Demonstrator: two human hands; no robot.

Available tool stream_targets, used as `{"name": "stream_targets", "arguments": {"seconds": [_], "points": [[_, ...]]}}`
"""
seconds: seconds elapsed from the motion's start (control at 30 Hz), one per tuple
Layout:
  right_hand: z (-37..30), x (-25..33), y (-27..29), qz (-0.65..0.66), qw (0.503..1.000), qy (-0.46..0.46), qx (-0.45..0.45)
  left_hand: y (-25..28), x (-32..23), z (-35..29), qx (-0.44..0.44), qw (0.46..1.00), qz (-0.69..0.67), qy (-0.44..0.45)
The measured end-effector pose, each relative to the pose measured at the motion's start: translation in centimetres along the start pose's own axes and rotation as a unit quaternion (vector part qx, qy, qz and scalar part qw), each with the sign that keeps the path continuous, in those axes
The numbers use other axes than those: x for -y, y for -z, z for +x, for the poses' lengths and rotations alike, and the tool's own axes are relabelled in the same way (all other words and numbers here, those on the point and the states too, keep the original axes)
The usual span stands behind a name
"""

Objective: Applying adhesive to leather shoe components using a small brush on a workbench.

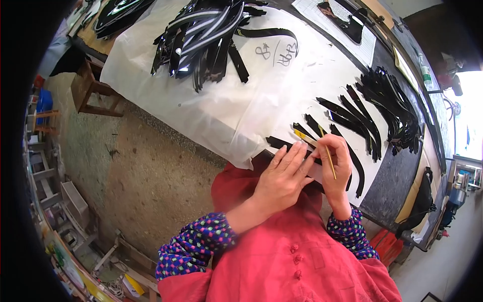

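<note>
Head view: close together at the bench (392,182), the right hand (337,163) pinched a slim tan stick (329,158), while the left hand (282,177) lay over a black strip (276,143), its grip unclear to me. Steadying the strip flat and guiding the stick lightly seemed wise. That strip looked narrow and glossy.

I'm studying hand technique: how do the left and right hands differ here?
The left hand has its fingers extended; the right hand has them curled. The right hand grips a thin stick, while the left hand lies beside it. Both are bare, emerging from patterned cuffs.
</note>
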State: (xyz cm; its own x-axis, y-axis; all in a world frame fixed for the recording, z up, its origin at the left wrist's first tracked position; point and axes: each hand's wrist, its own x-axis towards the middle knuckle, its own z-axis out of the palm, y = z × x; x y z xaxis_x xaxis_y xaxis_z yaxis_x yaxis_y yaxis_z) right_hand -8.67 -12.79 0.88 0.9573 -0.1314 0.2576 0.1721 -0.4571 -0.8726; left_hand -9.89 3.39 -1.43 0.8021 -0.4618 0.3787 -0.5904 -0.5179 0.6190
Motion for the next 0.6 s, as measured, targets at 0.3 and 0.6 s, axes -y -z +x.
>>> {"name": "stream_targets", "arguments": {"seconds": [0.3, 0.6], "points": [[-2.2, -2.2, 2.9, 0.043, 0.996, -0.029, -0.066, -2.0, -1.7, 0.8, 0.018, 0.999, -0.027, -0.033], [-0.4, 1.9, 1.3, 0.086, 0.996, -0.025, 0.021, 2.3, 0.5, -0.8, -0.079, 0.991, 0.103, -0.007]]}}
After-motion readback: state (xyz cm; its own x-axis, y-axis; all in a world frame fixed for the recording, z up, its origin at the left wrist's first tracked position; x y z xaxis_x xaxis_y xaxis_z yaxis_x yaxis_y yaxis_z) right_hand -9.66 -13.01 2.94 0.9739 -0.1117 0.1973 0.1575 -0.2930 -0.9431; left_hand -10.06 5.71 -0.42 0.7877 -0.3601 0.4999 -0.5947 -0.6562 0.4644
